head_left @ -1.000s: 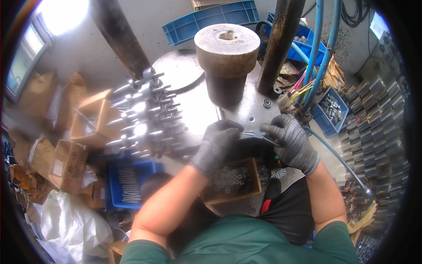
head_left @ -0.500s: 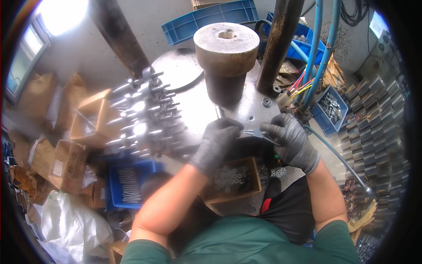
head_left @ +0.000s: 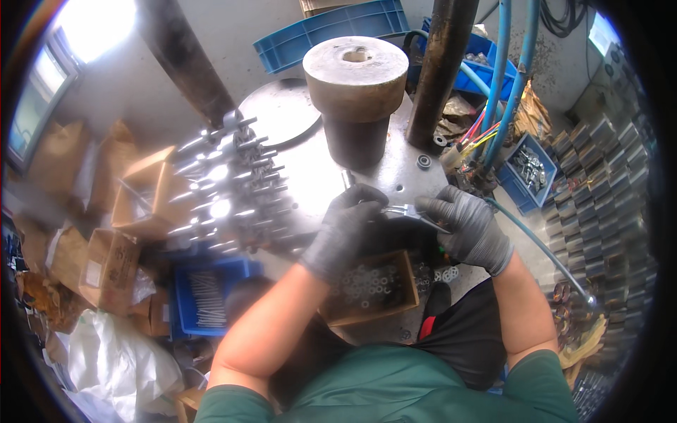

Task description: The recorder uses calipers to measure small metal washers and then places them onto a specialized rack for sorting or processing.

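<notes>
Grey work gloves cover both hands, which meet over the near edge of a metal press table (head_left: 300, 201). Pinched in the fingers of my left hand (head_left: 350, 222) is one end of a small shiny metal piece (head_left: 405, 209); its exact kind is too small to make out. My right hand (head_left: 469, 229) closes on its other end, with a thin dark-and-bright strip (head_left: 434, 224) showing below the fingers. A short upright metal pin (head_left: 348, 178) stands just beyond my left hand. Behind it rises a thick steel press ram (head_left: 356, 92).
Stacked metal parts with shafts (head_left: 236, 183) crowd the table's left side. A bearing (head_left: 424, 162) lies at the right. Below are a box of washers (head_left: 381, 314) and a blue bin of rods (head_left: 182, 296). Blue hoses (head_left: 525, 77) hang at right, near a bin of fittings (head_left: 508, 185).
The small metal piece between my hands has turned slightly and shows a wider bright end near my right fingers. Both hands stay almost in place; the whole view has shifted a little.
</notes>
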The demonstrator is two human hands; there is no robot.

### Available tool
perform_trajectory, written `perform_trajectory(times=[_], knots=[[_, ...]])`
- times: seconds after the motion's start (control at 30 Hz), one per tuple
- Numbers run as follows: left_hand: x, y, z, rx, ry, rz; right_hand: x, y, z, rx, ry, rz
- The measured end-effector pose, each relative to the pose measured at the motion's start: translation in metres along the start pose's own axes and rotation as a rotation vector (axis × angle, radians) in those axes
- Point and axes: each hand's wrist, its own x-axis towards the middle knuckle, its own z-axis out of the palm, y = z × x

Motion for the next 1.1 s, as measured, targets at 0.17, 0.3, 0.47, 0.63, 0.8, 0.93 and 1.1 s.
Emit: perform_trajectory(times=[0.17, 0.3, 0.47, 0.63, 0.8, 0.93, 1.1], knots=[[0.001, -0.001, -0.003, -0.008, -0.097, 0.044, -0.003, 0.007, -0.010, 0.243, -0.081, 0.028], [-0.002, 0.000, -0.003, 0.088, -0.110, 0.033, -0.008, 0.016, -0.011, 0.356, -0.145, 0.052], [-0.006, -0.002, 0.002, 0.421, -0.064, 0.195, -0.014, 0.022, -0.014, 0.385, -0.175, 0.015], [-0.008, -0.004, 0.002, 1.005, -0.064, 0.470, -0.018, 0.020, -0.019, 0.255, -0.226, 0.041], [-0.008, -0.012, -0.004, 1.237, -0.179, 0.429, -0.022, 0.007, -0.015, 0.035, -0.234, 0.038], [-0.014, -0.012, -0.019, 0.932, -0.250, 0.284, -0.023, 0.006, -0.020, 0.032, -0.185, 0.003], [-0.028, 0.005, -0.028, -0.314, -0.224, -0.162, -0.014, 0.006, -0.009, 0.470, -0.161, 0.131]])
